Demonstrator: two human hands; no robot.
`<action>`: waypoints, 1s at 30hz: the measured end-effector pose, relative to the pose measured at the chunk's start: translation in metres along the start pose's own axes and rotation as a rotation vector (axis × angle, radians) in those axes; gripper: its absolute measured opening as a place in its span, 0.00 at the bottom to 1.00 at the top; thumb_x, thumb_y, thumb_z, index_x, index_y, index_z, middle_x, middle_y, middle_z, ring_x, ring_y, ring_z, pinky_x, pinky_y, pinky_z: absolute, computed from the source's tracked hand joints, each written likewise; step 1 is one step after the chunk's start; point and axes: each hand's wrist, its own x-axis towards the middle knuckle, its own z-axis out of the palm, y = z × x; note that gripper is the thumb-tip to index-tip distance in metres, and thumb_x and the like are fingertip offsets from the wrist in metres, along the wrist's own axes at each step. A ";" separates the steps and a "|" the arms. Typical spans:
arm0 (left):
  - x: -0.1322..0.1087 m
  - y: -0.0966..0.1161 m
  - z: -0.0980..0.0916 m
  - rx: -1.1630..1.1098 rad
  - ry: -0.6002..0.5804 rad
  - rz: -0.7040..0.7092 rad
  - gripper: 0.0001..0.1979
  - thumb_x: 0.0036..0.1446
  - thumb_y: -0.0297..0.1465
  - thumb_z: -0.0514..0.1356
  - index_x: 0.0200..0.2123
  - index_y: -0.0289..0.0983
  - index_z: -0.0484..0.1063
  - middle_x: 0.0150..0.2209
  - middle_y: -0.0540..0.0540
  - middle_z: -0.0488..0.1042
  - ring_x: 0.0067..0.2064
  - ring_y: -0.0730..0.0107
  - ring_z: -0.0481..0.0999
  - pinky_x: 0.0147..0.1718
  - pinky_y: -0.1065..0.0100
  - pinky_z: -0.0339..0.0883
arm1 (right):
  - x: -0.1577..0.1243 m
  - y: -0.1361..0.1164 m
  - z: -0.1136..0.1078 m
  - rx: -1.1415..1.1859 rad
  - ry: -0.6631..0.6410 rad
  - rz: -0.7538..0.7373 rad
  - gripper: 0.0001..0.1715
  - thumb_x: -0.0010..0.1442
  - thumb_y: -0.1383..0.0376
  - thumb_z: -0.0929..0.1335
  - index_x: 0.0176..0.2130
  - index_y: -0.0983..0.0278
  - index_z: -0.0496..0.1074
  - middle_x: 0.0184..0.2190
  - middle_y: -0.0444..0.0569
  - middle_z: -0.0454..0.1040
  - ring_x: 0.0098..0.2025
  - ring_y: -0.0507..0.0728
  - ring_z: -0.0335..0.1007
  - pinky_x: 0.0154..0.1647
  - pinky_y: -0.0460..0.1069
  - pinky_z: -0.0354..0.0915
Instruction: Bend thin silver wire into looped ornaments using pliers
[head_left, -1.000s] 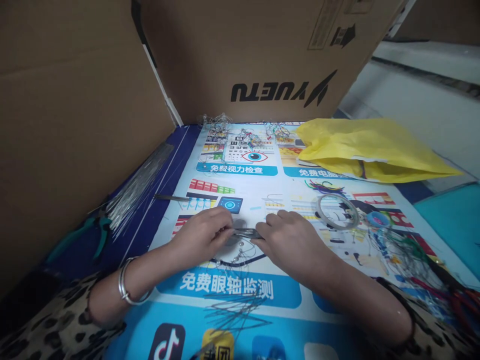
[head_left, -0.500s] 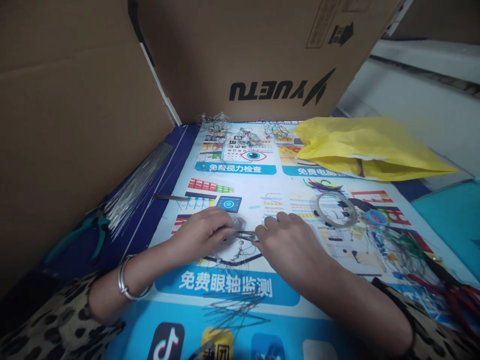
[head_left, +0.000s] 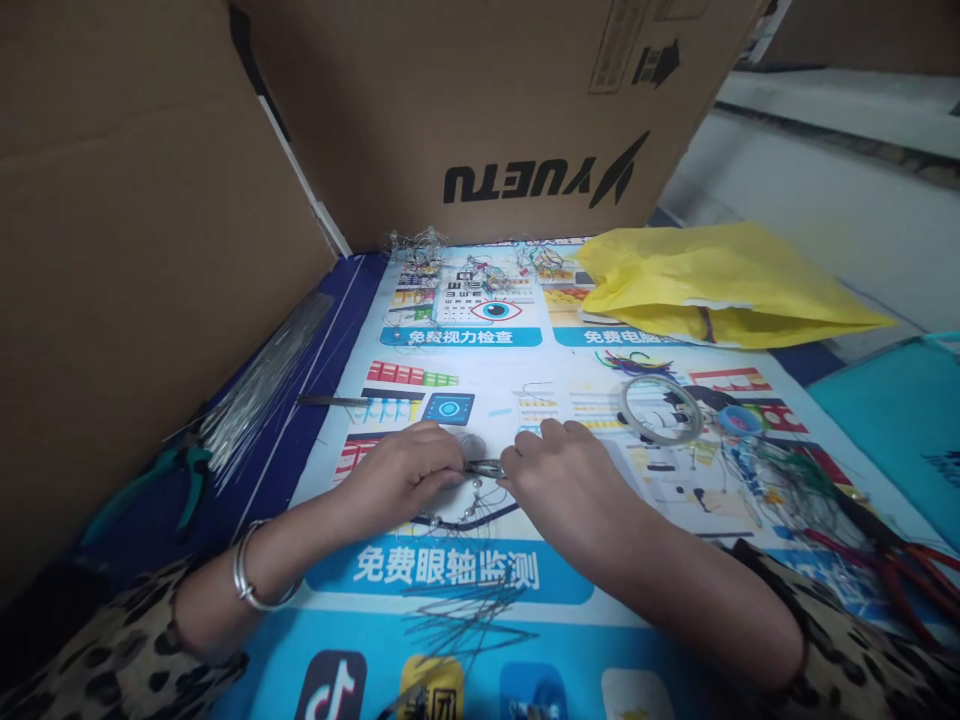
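As two hands [head_left: 409, 465] [head_left: 562, 482] pinch one metal tool [head_left: 484, 468], one bag [head_left: 727, 280] beyond.

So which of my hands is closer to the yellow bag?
Your right hand. It's on the near side of the yellow bag, toward its left end; your left hand is also on the near side, but farther left.

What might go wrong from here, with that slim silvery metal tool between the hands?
The slim silvery metal tool might slip and nip the left hand or right hand. The beaded silvery wire piece just below could snag. The loose thin dark wires nearer the wearer might prick a forearm.
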 end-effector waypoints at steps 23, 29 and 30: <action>0.000 0.008 -0.015 -0.095 -0.191 -0.079 0.08 0.59 0.25 0.53 0.29 0.36 0.68 0.43 0.47 0.68 0.45 0.70 0.68 0.42 0.70 0.61 | -0.001 0.004 -0.001 -0.002 0.010 -0.005 0.08 0.57 0.63 0.66 0.29 0.64 0.72 0.28 0.50 0.72 0.32 0.57 0.65 0.28 0.50 0.47; -0.002 0.005 -0.013 -0.097 -0.138 -0.126 0.07 0.60 0.26 0.51 0.29 0.36 0.64 0.34 0.49 0.68 0.38 0.70 0.67 0.36 0.70 0.60 | -0.002 0.003 0.004 -0.007 0.045 -0.004 0.08 0.58 0.64 0.66 0.30 0.65 0.72 0.28 0.51 0.72 0.32 0.57 0.64 0.28 0.50 0.47; -0.002 0.005 -0.013 -0.096 -0.127 -0.145 0.06 0.60 0.26 0.51 0.30 0.36 0.64 0.34 0.49 0.68 0.38 0.70 0.67 0.36 0.70 0.60 | -0.002 0.003 0.006 -0.009 0.059 -0.007 0.08 0.58 0.64 0.66 0.30 0.65 0.72 0.28 0.51 0.72 0.32 0.57 0.64 0.28 0.50 0.47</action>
